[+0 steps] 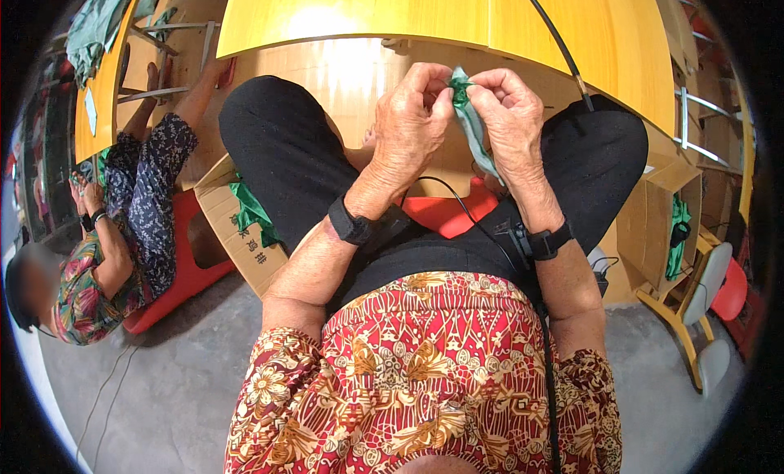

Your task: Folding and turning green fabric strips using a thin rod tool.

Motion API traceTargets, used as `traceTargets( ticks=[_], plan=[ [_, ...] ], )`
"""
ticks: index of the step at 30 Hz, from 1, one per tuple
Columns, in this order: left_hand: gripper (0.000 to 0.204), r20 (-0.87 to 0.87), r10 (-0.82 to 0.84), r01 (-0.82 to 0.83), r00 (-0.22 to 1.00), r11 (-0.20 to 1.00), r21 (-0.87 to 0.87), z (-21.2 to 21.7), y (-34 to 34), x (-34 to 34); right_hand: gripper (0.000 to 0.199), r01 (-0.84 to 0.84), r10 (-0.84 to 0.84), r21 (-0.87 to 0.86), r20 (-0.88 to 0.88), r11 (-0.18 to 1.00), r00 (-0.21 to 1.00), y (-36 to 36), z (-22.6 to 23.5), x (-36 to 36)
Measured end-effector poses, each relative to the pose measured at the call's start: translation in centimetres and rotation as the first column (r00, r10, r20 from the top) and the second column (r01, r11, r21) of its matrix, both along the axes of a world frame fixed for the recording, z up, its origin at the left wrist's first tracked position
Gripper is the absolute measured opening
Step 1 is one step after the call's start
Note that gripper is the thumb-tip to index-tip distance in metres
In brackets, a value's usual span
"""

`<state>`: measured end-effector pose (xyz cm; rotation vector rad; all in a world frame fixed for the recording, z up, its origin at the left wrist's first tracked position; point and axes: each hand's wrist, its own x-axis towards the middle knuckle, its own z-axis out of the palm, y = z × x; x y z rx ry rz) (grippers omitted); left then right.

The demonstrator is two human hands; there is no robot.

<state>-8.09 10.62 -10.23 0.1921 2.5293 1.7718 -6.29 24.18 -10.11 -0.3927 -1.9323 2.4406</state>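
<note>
Above my lap, a small strip of green fabric (pixel 472 133) hangs between my two hands, shiny dark green at the top and paler below. My left hand (pixel 407 123) pinches its upper end from one side with thumb and fingertips. From the other side, my right hand (pixel 514 121) grips the same end, thumb close to the left thumb. The loose tail of the strip dangles beside the right palm. Whether anything small is tucked inside the pinched part cannot be made out.
A yellow wooden table (pixel 441 13) lies just beyond my hands, with a black cable (pixel 557 35) over its edge. Cardboard boxes with green fabric stand left (pixel 224 229) and right (pixel 653 221). At far left a person (pixel 106 245) sits on a red stool (pixel 184 266). Chairs (pixel 706 286) stand right.
</note>
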Motion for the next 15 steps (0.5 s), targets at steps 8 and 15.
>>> traceTargets(
  ticks=[8, 15],
  plan=[
    [0.014, 0.147, -0.103, 0.091, 0.984, 0.992, 0.088, -0.5, -1.7, -0.8, 0.006, -0.037, 0.038, 0.058, -0.023, 0.998, 0.999, -0.3, -0.5, 0.2],
    [0.019, 0.510, -0.351, 0.013, 0.786, 0.833, 0.553, -1.1, -2.5, -1.1, 0.011, -0.074, 0.069, 0.117, 0.043, 0.990, 0.997, 0.7, 0.0, -0.3]
  ],
)
